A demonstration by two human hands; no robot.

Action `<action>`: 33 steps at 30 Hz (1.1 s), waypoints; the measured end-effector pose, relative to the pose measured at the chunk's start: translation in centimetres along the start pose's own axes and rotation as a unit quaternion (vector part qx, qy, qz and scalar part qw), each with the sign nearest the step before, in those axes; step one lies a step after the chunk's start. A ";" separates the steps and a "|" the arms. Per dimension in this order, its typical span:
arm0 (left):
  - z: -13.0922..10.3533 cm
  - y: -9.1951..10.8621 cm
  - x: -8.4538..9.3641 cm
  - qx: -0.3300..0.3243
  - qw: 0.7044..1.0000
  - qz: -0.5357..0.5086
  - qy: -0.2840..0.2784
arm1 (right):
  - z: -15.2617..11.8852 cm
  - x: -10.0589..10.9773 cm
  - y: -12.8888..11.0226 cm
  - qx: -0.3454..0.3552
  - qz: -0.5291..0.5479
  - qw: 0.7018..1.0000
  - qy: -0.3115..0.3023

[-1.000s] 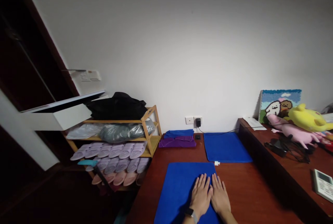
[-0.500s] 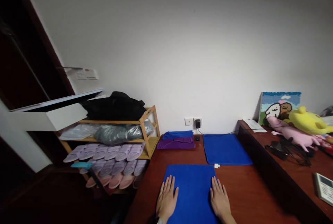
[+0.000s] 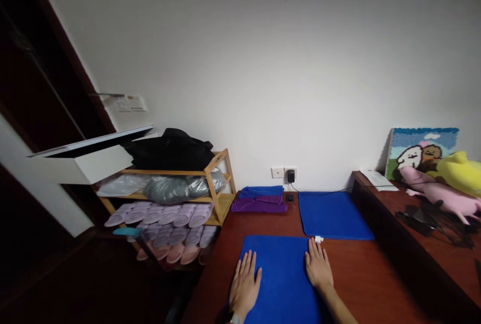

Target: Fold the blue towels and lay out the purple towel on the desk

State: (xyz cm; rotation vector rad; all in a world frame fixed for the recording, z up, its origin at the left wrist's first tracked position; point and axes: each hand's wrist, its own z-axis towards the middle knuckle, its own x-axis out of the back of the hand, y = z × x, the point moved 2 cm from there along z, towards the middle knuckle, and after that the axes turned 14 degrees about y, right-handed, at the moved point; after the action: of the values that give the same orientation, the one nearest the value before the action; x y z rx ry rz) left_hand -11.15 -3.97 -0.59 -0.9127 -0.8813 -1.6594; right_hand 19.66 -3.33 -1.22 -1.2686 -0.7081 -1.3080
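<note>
A blue cloth (image 3: 281, 279) lies spread flat on the reddish-brown desk (image 3: 361, 274), its near end cut off by the bottom of the view. My left hand (image 3: 246, 281) rests flat on the cloth's left edge, fingers stretched forward. On the right edge, close to the far right corner, lies my right hand (image 3: 318, 264), palm down with straight fingers. Neither hand grips anything. Just beyond my right fingertips is a small white tag (image 3: 319, 239). Behind it, a second blue cloth (image 3: 334, 213) lies flat.
Folded purple cloth (image 3: 259, 204) and blue cloth (image 3: 261, 191) sit by the wall. A wooden rack (image 3: 214, 188) at left holds slippers (image 3: 180, 215) and a black bag (image 3: 171, 151). On the raised right desk are plush toys (image 3: 439, 196), cables (image 3: 447, 228) and a picture (image 3: 424, 151).
My right hand has slid forward along the cloth's right edge, towards its far corner. My left hand stays flat on the left edge. The view has shifted slightly.
</note>
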 end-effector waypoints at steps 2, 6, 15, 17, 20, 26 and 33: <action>0.1 0.3 0.3 0.003 1.000 0.003 -0.006 | -0.1 0.1 0.0 -0.004 -0.002 1.000 -0.003; 0.2 0.6 0.7 0.003 1.000 0.008 -0.008 | -0.1 0.4 -0.1 -0.001 0.005 1.000 0.001; 0.8 2.7 0.9 -0.002 1.000 0.005 0.022 | 0.1 -0.2 -0.1 -0.004 0.010 1.000 0.011; 1.8 5.9 0.4 -0.042 0.998 -0.023 0.029 | 0.2 -0.1 -0.1 -0.007 0.013 1.000 0.011; 3.9 12.2 -1.0 -0.117 0.990 -0.082 0.005 | 0.1 -0.1 0.0 -0.002 0.015 1.000 0.007; 6.5 17.9 -4.0 -0.151 0.977 -0.137 -0.061 | 0.1 -0.3 0.3 0.030 0.000 1.000 -0.004; 7.3 5.2 -2.6 -0.050 0.995 -0.042 -0.077 | 0.0 -0.3 0.1 0.010 -0.009 1.000 0.011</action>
State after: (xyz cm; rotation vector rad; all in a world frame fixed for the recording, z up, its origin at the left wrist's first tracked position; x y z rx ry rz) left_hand -4.51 2.31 1.00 -1.0977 -0.9578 -1.7348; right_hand 19.67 -3.27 -1.49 -1.2323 -0.7170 -1.3249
